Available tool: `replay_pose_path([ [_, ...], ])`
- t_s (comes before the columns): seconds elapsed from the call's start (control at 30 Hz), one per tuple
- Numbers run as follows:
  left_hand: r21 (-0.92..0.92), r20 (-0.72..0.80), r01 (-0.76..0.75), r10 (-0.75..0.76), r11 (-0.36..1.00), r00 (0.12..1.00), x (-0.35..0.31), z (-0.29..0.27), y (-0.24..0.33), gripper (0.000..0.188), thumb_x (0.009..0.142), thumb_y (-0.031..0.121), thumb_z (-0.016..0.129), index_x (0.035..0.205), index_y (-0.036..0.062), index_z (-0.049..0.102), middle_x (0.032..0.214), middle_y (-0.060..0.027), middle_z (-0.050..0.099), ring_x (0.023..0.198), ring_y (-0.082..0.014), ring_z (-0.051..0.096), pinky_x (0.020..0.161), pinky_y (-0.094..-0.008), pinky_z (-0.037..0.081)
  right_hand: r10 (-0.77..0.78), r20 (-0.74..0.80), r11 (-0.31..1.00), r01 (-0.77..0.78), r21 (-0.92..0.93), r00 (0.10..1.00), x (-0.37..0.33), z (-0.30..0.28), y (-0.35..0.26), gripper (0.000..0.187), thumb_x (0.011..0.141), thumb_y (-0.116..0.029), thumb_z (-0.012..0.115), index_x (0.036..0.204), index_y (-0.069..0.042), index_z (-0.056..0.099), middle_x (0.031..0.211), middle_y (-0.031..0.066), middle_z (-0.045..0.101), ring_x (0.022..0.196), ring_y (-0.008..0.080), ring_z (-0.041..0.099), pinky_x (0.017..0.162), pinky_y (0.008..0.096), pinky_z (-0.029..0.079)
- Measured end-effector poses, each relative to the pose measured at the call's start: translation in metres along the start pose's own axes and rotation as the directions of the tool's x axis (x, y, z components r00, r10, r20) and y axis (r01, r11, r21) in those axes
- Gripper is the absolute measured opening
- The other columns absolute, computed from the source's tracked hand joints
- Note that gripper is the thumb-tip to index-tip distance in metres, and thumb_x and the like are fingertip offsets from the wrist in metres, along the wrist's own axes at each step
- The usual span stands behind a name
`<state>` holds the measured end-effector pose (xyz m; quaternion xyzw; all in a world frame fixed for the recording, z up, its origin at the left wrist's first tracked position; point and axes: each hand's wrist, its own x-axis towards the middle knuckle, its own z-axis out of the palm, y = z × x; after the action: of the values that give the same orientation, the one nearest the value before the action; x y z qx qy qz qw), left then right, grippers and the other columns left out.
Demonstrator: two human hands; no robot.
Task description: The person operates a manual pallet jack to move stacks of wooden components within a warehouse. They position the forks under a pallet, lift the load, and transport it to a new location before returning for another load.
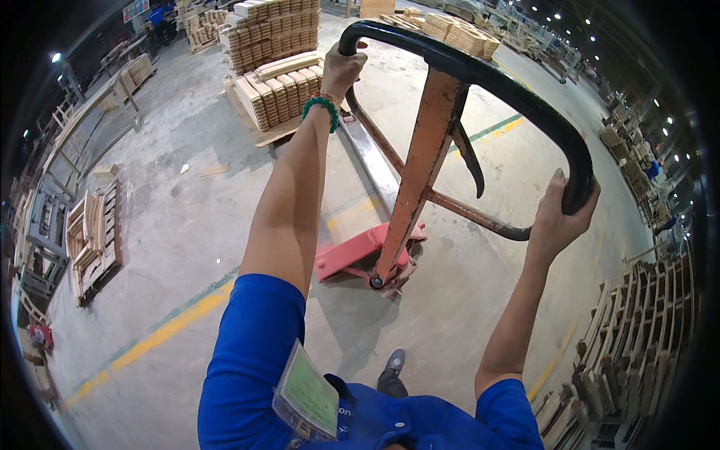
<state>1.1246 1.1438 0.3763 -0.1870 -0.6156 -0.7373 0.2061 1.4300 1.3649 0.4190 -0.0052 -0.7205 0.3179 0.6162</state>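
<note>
While a pallet truck [414,180] stands before the wearer at twelve o'clock, held by its black handle loop [521,87], a pallet [285,133] of stacked wooden pieces [274,34] lies at nine o'clock from the left grip [343,71], itself wrapped around the loop's left side. Rightward, the metal fork [373,165] points from the red base [346,256] toward eleven o'clock, its far end nearer the left grip; contact with the pallet cannot be told. The orange shaft [435,112] slants from the base toward half past twelve, a black lever [470,159] beside it. Rightmost, the right grip [564,223] is clamped on the loop's lower curve, the shaft at ten o'clock from it.
</note>
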Motion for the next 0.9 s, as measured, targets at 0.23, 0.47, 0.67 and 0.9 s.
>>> replay_pose_path([
  [0.23, 0.322, -0.284, -0.141, 0.238, 0.936, 0.929, 0.069, 0.068, -0.019, 0.024, 0.076, 0.015, 0.062, 0.098, 0.007, 0.064, 0.076, -0.0105, 0.067, 0.07, -0.0222, 0.066, 0.066, -0.0325, 0.051, 0.079, -0.002, 0.996, -0.079, 0.031, 0.997, 0.125, 0.061, 0.156, 0.018, 0.084, -0.007, 0.059, 0.1, 0.002, 0.056, 0.086, 0.0041, 0.058, 0.074, 0.0105, 0.054, 0.07, 0.0236, 0.045],
  [0.47, 0.461, -0.514, -0.163, 0.412, 0.873, 0.752, 0.025, 0.23, 0.006, 0.023, 0.074, 0.013, 0.065, 0.096, 0.0119, 0.061, 0.071, -0.0112, 0.066, 0.067, -0.0299, 0.066, 0.063, -0.0373, 0.051, 0.028, -0.153, 0.966, -0.066, -0.25, 0.988, 0.284, 0.09, 0.363, 0.018, 0.074, -0.014, 0.062, 0.085, 0.0, 0.06, 0.079, 0.0173, 0.066, 0.076, 0.0306, 0.066, 0.072, 0.0373, 0.049],
  [0.67, 0.594, -0.543, -0.204, 0.574, 0.779, 0.613, 0.059, 0.247, 0.047, 0.016, 0.078, 0.009, 0.064, 0.091, 0.0019, 0.06, 0.073, -0.0039, 0.061, 0.065, -0.0086, 0.056, 0.063, -0.0248, 0.046, 0.133, 0.007, 0.987, -0.132, -0.095, 0.991, 0.347, 0.209, 0.387, 0.021, 0.073, -0.017, 0.063, 0.086, 0.0, 0.06, 0.079, 0.0202, 0.065, 0.081, 0.0383, 0.065, 0.074, 0.0434, 0.049],
  [0.9, 0.562, -0.623, -0.108, 0.506, 0.82, 0.597, 0.159, 0.287, -0.064, 0.015, 0.082, 0.007, 0.064, 0.094, 0.0, 0.059, 0.073, 0.002, 0.058, 0.062, -0.0034, 0.049, 0.061, -0.0188, 0.043, 0.246, 0.187, 0.965, -0.258, 0.045, 0.951, 0.381, 0.395, 0.511, 0.026, 0.073, -0.021, 0.061, 0.091, -0.004, 0.066, 0.084, 0.0175, 0.068, 0.085, 0.0341, 0.066, 0.08, 0.042, 0.049],
])
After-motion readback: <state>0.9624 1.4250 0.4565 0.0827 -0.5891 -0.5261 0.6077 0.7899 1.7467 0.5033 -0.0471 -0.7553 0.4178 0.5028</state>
